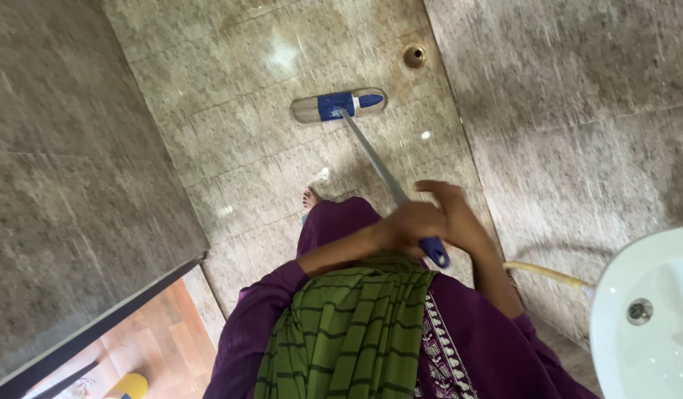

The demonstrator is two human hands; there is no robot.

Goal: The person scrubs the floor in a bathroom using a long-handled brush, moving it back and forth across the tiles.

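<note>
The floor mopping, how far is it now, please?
Done: the tiles around the flat mop head shine wet, so that strip looks wiped. In hand: the left hand grips the mop handle near its blue end and the right hand rests over it. Left: the floor near the bare foot looks duller.

A flat mop with a blue-clamped beige pad lies flat on the tiled floor just below the round floor drain; its grey, blue-tipped handle slants back from it.
</note>
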